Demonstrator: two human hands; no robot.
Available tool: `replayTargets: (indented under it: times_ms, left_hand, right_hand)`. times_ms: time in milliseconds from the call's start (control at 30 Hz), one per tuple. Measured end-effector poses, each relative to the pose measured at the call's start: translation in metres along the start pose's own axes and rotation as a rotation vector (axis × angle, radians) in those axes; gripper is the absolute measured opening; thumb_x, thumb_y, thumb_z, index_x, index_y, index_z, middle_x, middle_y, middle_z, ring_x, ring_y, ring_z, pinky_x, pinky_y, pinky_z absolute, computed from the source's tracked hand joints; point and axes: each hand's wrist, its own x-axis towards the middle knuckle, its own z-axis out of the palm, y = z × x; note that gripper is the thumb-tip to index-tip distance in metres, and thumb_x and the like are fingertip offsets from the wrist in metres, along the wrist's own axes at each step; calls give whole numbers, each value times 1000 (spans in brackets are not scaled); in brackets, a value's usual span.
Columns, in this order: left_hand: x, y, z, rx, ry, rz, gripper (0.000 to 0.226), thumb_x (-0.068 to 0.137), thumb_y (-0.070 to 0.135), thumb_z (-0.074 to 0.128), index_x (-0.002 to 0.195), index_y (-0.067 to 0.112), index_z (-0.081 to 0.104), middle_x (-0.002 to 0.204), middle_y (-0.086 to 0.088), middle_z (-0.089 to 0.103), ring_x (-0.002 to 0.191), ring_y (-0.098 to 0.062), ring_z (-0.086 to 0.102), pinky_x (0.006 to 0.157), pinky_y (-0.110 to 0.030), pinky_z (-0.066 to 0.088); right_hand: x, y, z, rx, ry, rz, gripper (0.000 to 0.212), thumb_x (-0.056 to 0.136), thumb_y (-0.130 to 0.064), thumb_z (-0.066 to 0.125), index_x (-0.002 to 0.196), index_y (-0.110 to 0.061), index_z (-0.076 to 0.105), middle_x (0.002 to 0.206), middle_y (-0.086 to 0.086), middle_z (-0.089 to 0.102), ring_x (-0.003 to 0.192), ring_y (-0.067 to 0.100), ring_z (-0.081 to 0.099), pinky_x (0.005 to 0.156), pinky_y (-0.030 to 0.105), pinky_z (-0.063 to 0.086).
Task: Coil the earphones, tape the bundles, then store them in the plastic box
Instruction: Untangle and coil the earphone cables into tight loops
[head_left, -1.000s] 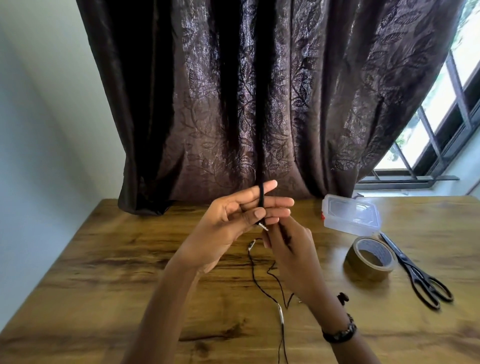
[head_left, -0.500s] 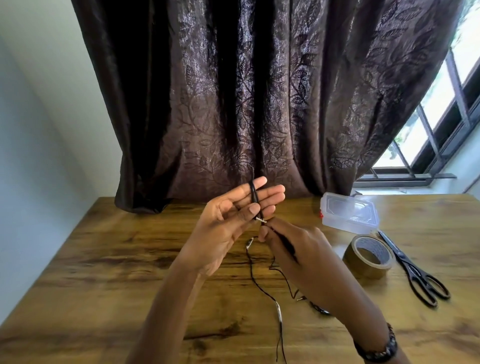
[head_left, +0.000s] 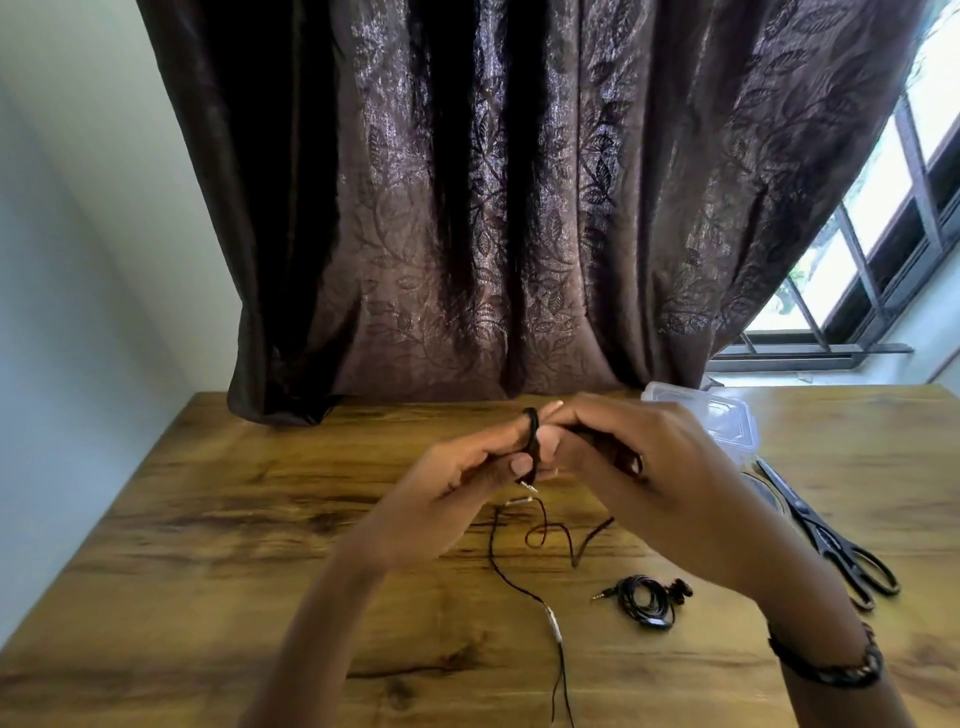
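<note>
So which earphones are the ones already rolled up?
Look at the wooden table, just beneath the right hand. A small black bundle lies there by itself, jack pointing left. The other earphone cable is long and loose, running up into the hands.

A wooden desk with dark grain carries a coiled pair of black earphones, a loose earphone cable trailing toward the near edge, black scissors at right, and a clear plastic box by the curtain.
</note>
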Motion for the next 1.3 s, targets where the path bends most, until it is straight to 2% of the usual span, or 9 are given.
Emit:
replayTargets:
  times_ms: [333, 467, 600, 733, 867, 967, 1067, 1200, 1300]
  left_hand:
    - [2, 15, 5, -105, -47, 41, 26, 96, 8, 40, 116, 8, 57, 101, -5, 71, 92, -20, 68, 84, -30, 53]
    - [1, 18, 7, -160, -32, 58, 27, 96, 14, 42, 114, 16, 62, 91, -6, 72, 80, -16, 67, 73, -22, 51]
    - [3, 17, 6, -138, 2, 99, 27, 95, 10, 39, 110, 1, 59, 85, 0, 72, 71, -10, 67, 67, -19, 51]
    - [4, 15, 7, -186, 25, 116, 32, 95, 17, 44, 117, -1, 59, 87, 0, 72, 69, -11, 64, 67, -20, 50]
    - [6, 12, 8, -256, 67, 116, 35, 93, 24, 48, 120, 6, 62, 82, 4, 71, 64, -8, 58, 64, -16, 47]
    - [7, 11, 9, -306, 63, 115, 35, 93, 24, 47, 120, 7, 63, 79, 5, 69, 64, -9, 53, 61, -13, 45]
    - [8, 10, 10, -392, 66, 104, 36, 93, 18, 44, 123, 4, 60, 80, 4, 68, 63, -4, 52, 64, -12, 46]
    - [10, 7, 12, -402, 98, 79, 39, 93, 16, 46, 129, 6, 54, 91, 1, 70, 71, -4, 56, 74, -18, 48]
    - [10, 6, 11, -351, 104, 43, 38, 96, 12, 46, 133, 10, 50, 103, -2, 71, 80, -5, 59, 79, -23, 50]
  right_hand:
    - [15, 5, -7, 21, 125, -52, 18, 97, -28, 53, 87, -17, 63, 73, -8, 62, 68, 12, 60, 59, 28, 46]
    - [18, 4, -9, 75, 139, -73, 15, 96, -25, 56, 87, -15, 61, 75, -12, 60, 69, 4, 59, 60, 12, 42]
    - [19, 4, -5, 232, 133, -67, 12, 95, -19, 55, 85, -16, 60, 71, -14, 58, 66, -1, 57, 61, 6, 40]
    - [20, 17, 5, 398, 149, -30, 15, 99, -20, 50, 87, -18, 60, 76, -12, 59, 71, 0, 56, 65, 18, 47]
    - [21, 23, 18, 611, 134, 16, 17, 98, -17, 46, 84, -15, 57, 71, -19, 56, 66, -4, 51, 63, 9, 40]
    - [21, 25, 31, 730, 170, 53, 20, 100, -20, 44, 83, -18, 56, 66, -18, 52, 61, -3, 46, 58, 11, 39]
    - [19, 25, 47, 796, 230, 72, 21, 102, -27, 44, 85, -22, 57, 66, 0, 52, 58, 19, 50, 55, 25, 41]
    - [16, 25, 64, 886, 312, 118, 29, 101, -4, 39, 85, -19, 57, 69, -14, 55, 63, 0, 51, 56, 16, 44]
    - [14, 30, 75, 929, 333, 155, 23, 100, 2, 38, 88, -10, 54, 69, -12, 54, 65, 1, 50, 58, 17, 44]
